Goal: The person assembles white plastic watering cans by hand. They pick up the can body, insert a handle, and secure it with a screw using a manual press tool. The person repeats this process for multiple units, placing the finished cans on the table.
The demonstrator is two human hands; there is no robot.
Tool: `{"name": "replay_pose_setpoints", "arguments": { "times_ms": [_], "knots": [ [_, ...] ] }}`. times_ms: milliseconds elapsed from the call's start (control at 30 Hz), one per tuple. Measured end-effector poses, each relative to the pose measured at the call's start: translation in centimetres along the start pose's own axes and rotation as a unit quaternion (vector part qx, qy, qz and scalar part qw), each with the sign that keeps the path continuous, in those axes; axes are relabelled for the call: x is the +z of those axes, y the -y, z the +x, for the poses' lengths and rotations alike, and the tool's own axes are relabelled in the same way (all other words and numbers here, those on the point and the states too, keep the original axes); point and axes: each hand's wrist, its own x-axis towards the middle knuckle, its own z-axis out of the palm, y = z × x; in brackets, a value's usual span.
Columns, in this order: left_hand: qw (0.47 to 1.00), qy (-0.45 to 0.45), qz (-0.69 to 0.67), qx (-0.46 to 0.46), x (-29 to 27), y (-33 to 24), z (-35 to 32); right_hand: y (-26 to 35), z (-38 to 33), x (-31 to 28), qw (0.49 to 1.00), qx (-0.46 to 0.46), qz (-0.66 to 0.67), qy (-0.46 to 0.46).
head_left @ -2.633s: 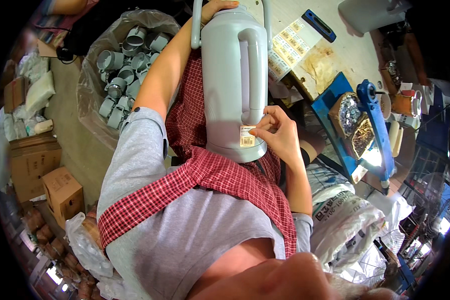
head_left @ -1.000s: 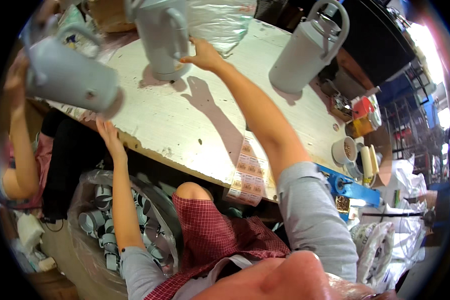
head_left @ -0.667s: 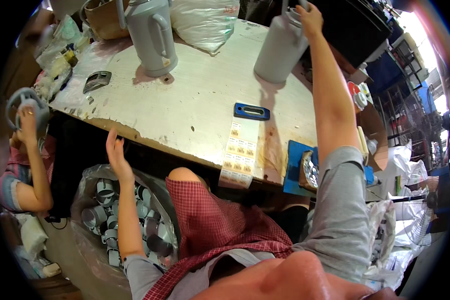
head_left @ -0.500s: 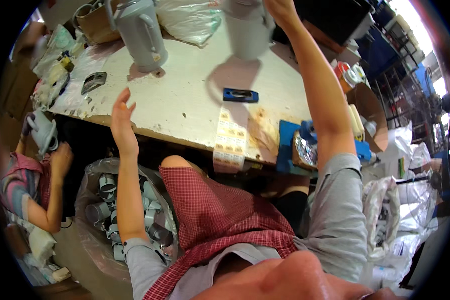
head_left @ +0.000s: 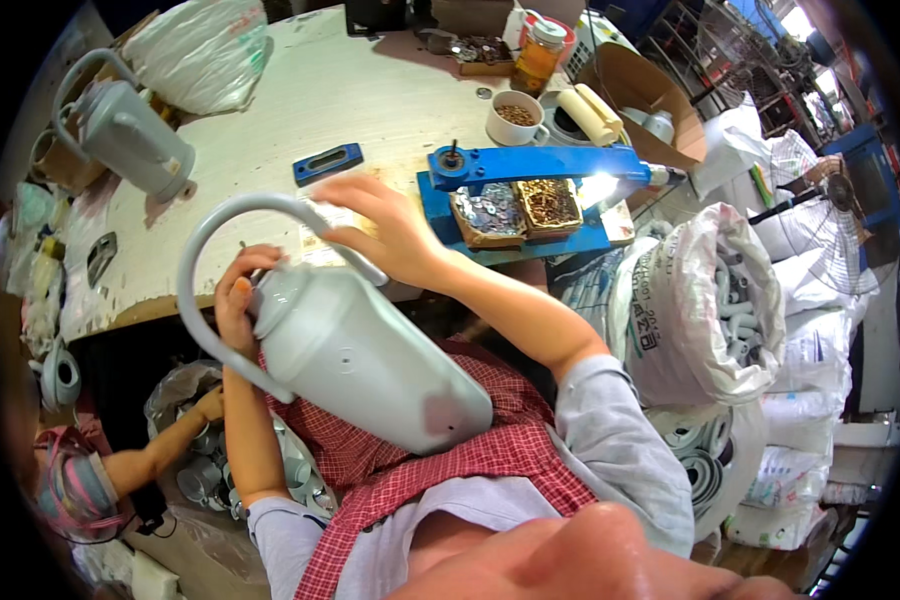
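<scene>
1. The step in hand looks like readying a jug for a sticker: the large pale grey plastic jug with a long looped handle (head_left: 365, 362) lies tilted across the person's lap at the centre of the frame, its neck toward the upper left and its base toward the lower right, resting on the red checked apron (head_left: 410, 470)

2. The left hand (head_left: 238, 305) grips the jug at its neck and shoulder, thumb and fingers curled close round it, so that hand bears the hold

3. The right hand (head_left: 385, 225) reaches over the table edge just above the jug; its fingers are spread and half open, pressed down on the pale sheet of small labels (head_left: 325, 225) lying there; whether a label is already pinched between fingertips I cannot tell

4. The next move, as I judge it, calls for peeling one label cleanly and carrying it to a flat stretch of the jug's wall while the left hand keeps the body from rolling

5. The jug's surface is smooth and matt, with two small dimples at mid-body and a lighter rectangular patch near its base; the curved handle arcs out to the left of the neck

6. A second grey jug (head_left: 130, 135) stands on the worn white table (head_left: 370, 95) at upper left; a blue metal press (head_left: 530, 170) sits right of the reaching hand
</scene>
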Motion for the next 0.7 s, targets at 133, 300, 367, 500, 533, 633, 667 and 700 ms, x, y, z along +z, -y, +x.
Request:
{"name": "replay_pose_setpoints", "arguments": {
  "times_ms": [133,300,367,500,533,633,667,700],
  "knots": [
    [0.998,-0.056,-0.03,-0.03,-2.3,1.9,-2.2,-5.5,-10.2,-12.1,0.964,0.189,-0.185,0.002],
    [0.985,0.018,0.056,-0.165,-2.4,3.2,-0.8,-13.0,-12.8,-21.1,0.912,0.25,-0.323,0.03],
    [0.975,0.06,0.104,-0.189,-1.4,3.0,0.8,-15.6,-12.9,-21.2,0.919,0.243,-0.304,0.061],
    [0.967,0.103,0.146,-0.181,0.2,1.8,2.5,-17.6,-13.3,-20.0,0.923,0.26,-0.276,0.066],
    [0.966,0.1,0.14,-0.194,0.0,1.9,2.4,-17.8,-13.5,-20.0,0.926,0.254,-0.273,0.055],
    [0.963,0.09,0.126,-0.219,-0.7,2.5,2.1,-17.1,-13.6,-19.7,0.922,0.234,-0.307,0.039],
    [0.964,0.086,0.127,-0.219,-1.0,2.7,2.0,-16.9,-13.4,-19.5,0.92,0.229,-0.317,0.033],
    [0.964,0.085,0.124,-0.217,-1.0,3.0,1.9,-17.0,-13.4,-19.5,0.93,0.227,-0.285,0.04]
  ]
}}
